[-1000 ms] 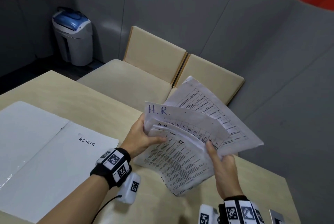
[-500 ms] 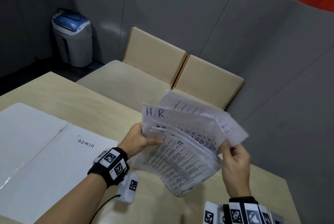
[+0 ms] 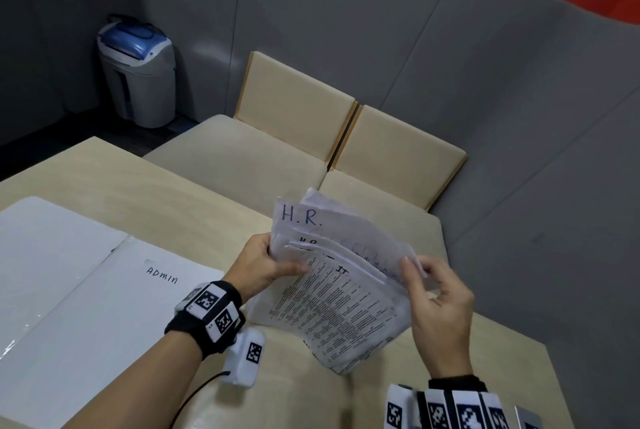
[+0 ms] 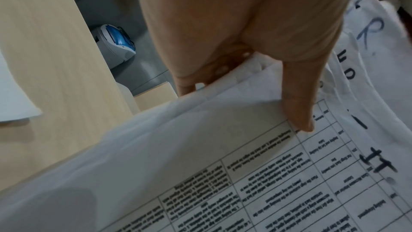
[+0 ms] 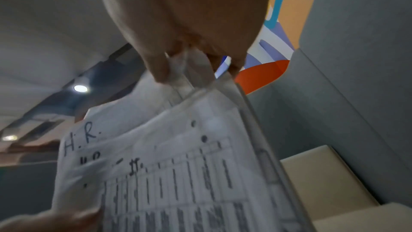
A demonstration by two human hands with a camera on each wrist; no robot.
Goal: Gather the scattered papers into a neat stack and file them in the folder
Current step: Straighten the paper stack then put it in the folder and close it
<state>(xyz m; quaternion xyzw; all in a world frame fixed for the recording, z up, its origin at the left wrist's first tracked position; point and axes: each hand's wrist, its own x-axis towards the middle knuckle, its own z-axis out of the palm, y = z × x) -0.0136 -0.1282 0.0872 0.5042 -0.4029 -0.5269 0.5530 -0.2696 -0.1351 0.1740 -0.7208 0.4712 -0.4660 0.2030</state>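
The table (image 3: 145,182) carries the open white folder (image 3: 69,290) on its left part, with "ADMIN" handwritten on the right leaf. To the right of the folder, both hands hold the papers (image 3: 339,300) lifted over the table's far right part, their lower corner close to the tabletop. The rear sheet reads "H.R." in blue ink at its top; the front printed sheet, a table of small text too fine to read, bears "IT" in black marker, and a sheet between shows a partly hidden "H" heading. Compared with a second ago, the fanned-out rear sheet has been drawn in behind the others, so the bundle is tighter, and the right hand has risen to the upper right edge. The papers' long axis runs from the upper left, by the "H.R." heading, down to the right toward the person; the sheets tilt up, faces toward the camera. The left hand (image 3: 263,269) grips the papers' left edge, thumb on the front sheet. The right hand (image 3: 440,307) pinches the right edge between thumb and fingertips.
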